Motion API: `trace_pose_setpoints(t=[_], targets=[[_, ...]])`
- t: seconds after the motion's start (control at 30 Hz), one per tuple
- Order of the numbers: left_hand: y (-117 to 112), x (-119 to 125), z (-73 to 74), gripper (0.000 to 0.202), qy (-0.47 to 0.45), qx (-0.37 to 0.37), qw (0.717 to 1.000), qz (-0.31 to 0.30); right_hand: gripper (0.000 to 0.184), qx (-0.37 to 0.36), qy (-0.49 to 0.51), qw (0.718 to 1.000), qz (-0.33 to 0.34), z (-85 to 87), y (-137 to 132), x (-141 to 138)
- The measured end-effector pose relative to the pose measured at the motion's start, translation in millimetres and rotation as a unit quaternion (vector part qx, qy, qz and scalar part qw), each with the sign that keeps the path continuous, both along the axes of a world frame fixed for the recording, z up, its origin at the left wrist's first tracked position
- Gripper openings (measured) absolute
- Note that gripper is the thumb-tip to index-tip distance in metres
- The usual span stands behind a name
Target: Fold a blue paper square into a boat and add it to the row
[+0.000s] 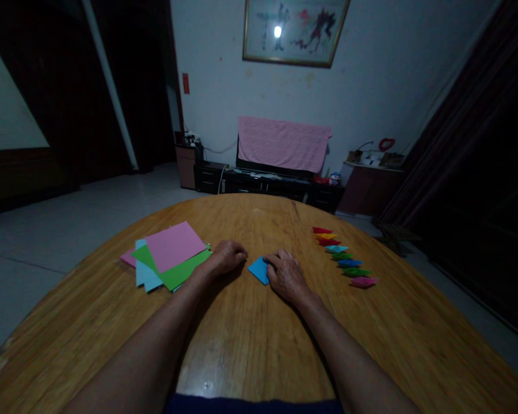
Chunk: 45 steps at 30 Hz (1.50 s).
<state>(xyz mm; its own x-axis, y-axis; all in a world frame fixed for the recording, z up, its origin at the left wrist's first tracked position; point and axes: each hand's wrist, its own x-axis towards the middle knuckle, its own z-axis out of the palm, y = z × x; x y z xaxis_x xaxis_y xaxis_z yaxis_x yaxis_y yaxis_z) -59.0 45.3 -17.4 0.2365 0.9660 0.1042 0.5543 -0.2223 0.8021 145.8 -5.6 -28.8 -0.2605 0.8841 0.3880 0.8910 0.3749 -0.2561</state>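
A small piece of blue paper (258, 269), folded into a diamond shape, lies flat on the round wooden table (242, 333). On its right side rests my right hand (285, 276), thumb and fingers bent over the edge and covering part of it. My left hand (228, 256) sits on the table a little to the left of the blue paper, apart from it. Its fingers are curled in, and nothing shows in them. Just beyond that wrist is a loose stack of coloured sheets, with a pink sheet (175, 246) on top of a green sheet (172, 279).
Several small folded paper boats (336, 249) in different colours stand in a slanting row at the right. Past the table's far edge are a low black cabinet (259, 185) and a pink cloth (282, 144) draped over a screen. A framed picture (296, 31) hangs above.
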Motion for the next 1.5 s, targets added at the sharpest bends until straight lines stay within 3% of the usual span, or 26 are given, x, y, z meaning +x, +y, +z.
trace_pose_setpoints(t=[0.13, 0.37, 0.6, 0.9, 1.17, 1.5], targets=[[-4.1, 1.1, 3.2, 0.016, 0.066, 0.01, 0.998, -0.022, 0.031, 0.004, -0.004, 1.0, 0.004, 0.7, -1.0, 0.3], [-10.6, 8.5, 8.6, 0.025, 0.084, 0.044, 0.988, -0.12, 0.031, 0.009, -0.014, 1.0, 0.008, -1.0, -0.5, 0.5], [-13.4, 11.6, 14.2, 0.026, 0.151, 0.072, 0.973, -0.157, 0.031, -0.005, -0.014, 1.0, 0.002, 4.6, -3.1, -2.1], [-18.3, 11.3, 20.4, 0.027, 0.207, 0.105, 0.954, -0.191, 0.033, -0.008, -0.031, 0.999, 0.01, 2.8, -1.8, -1.0], [-20.2, 12.0, 26.6, 0.026, 0.281, 0.085, 0.935, -0.199, 0.034, -0.033, -0.033, 0.999, 0.021, 6.5, -3.6, -0.8], [-23.1, 16.4, 28.8, 0.04, 0.313, 0.112, 0.924, -0.188, 0.034, -0.057, -0.017, 0.997, 0.04, 9.4, -5.9, 1.2]])
